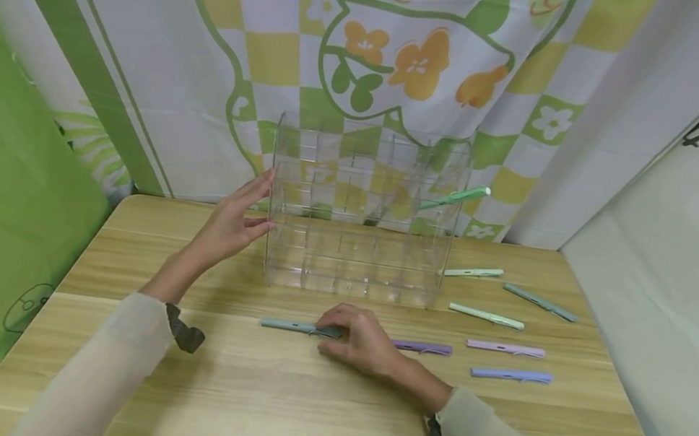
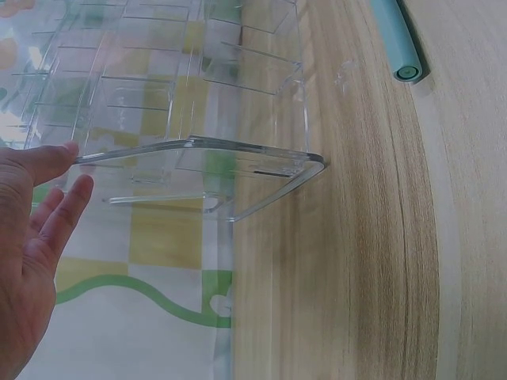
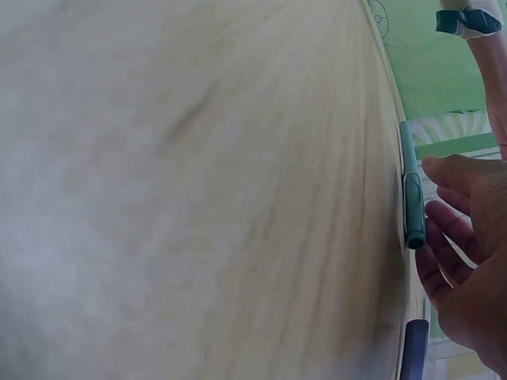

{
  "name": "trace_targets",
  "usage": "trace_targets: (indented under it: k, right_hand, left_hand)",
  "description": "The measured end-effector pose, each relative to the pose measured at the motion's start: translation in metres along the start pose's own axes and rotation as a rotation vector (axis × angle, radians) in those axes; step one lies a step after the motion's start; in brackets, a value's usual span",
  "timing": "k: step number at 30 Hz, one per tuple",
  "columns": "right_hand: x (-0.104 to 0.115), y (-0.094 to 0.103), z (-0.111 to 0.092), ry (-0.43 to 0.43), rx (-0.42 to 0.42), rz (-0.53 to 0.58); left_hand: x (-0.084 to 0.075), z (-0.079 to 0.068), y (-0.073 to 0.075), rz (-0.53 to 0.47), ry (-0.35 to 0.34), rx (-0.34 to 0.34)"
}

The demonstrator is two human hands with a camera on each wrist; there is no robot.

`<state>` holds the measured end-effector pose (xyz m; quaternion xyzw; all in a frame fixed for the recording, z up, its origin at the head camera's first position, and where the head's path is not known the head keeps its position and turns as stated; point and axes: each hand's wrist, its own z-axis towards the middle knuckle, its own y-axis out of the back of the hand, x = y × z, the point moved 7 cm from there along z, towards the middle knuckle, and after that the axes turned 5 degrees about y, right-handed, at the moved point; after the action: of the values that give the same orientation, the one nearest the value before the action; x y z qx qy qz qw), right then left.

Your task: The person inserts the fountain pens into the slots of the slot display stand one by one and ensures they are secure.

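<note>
A clear plastic organizer [image 1: 354, 255] with many compartments stands upright at the back of the table. My left hand [image 1: 236, 222] rests against its left side, fingers fairly straight; in the left wrist view the thumb [image 2: 55, 161] meets the organizer's edge. One green pen [image 1: 457, 198] with a white end pokes out of a compartment on the right. In front of the organizer, a teal pen [image 1: 287, 325] lies on the table. My right hand [image 1: 363, 340] is over its clip end, thumb and fingers to either side; in the right wrist view they look loosely bent beside the pen [image 3: 412, 190].
A purple pen [image 1: 432, 348] lies just right of my right hand. Farther right are pale green pens [image 1: 486, 316], a dark teal pen [image 1: 538, 301], a pink pen [image 1: 506, 348] and a blue pen [image 1: 511, 375]. Patterned curtain [image 1: 277, 56] hangs behind the organizer.
</note>
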<state>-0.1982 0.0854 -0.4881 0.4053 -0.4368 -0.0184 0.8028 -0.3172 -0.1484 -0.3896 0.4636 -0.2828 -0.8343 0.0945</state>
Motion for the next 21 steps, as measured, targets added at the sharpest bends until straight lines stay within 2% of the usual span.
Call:
trace_targets:
  k: [13,21]
  right_hand:
    - [-0.0036,-0.0073,0.0014,-0.013,0.01,0.006]
    - [-0.0009,-0.0076,0.0025,0.027,0.003,-0.028]
  left_hand:
    - [-0.0003,0.0,-0.0007,0.005,0.005,0.001]
    - [0.0,-0.0003,-0.0004,0.011,0.009,0.002]
